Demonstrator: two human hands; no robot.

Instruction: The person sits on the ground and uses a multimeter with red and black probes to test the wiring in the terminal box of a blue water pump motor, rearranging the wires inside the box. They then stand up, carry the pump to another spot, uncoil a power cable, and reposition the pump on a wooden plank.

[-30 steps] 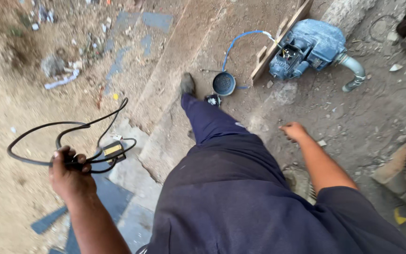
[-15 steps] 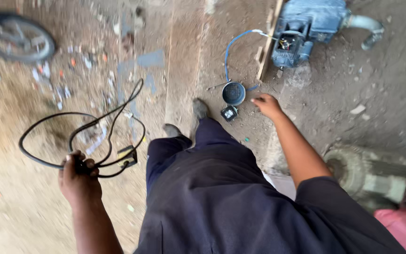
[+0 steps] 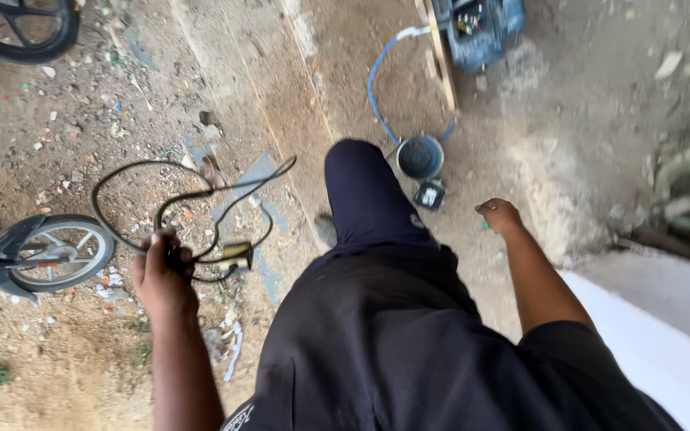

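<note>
Outdoor dirt ground [image 3: 65,144], littered with small scraps and pebbles, with a worn concrete strip [image 3: 297,96] running through the middle under flat daylight. A small bike wheel [image 3: 57,251] sits at left, another wheel [image 3: 17,32] top left, a blue motor [image 3: 481,28] beside a wooden plank [image 3: 441,56] at top. A white slab [image 3: 664,319] fills the lower right.
</note>
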